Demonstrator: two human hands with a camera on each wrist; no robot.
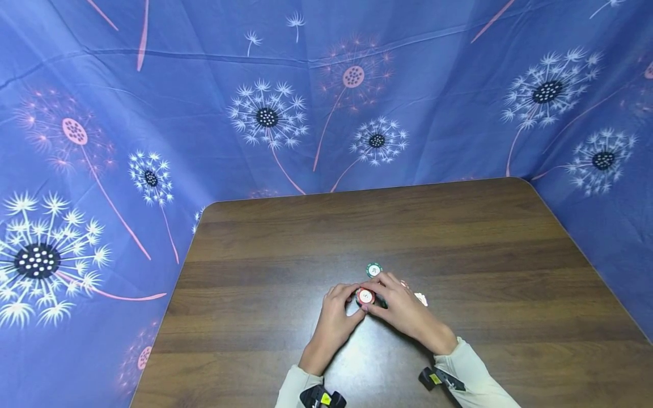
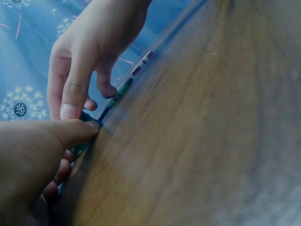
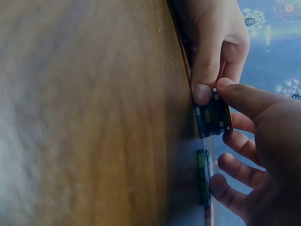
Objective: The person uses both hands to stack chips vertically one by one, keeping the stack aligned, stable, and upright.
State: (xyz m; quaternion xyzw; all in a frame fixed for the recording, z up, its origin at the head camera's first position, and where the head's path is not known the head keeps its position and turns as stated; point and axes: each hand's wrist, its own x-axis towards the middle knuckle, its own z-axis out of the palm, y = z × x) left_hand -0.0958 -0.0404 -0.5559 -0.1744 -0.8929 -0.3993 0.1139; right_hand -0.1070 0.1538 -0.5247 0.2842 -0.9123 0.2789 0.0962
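Note:
A small stack of poker chips stands on the table, topped by a red chip with a white centre. My left hand holds the stack from the left; in the right wrist view its thumb lies low against the chips' side. From the right, my right hand pinches the stack near its top between thumb and fingers. Its other fingers reach over chips lying beside the stack. A green chip lies flat just beyond the hands. My fingers partly hide the stack, so its lower chips show only edge-on.
Partly behind my right hand lie a reddish chip and a whitish chip. The brown wooden table extends around the hands. Blue dandelion-print cloth hangs beyond its back and side edges.

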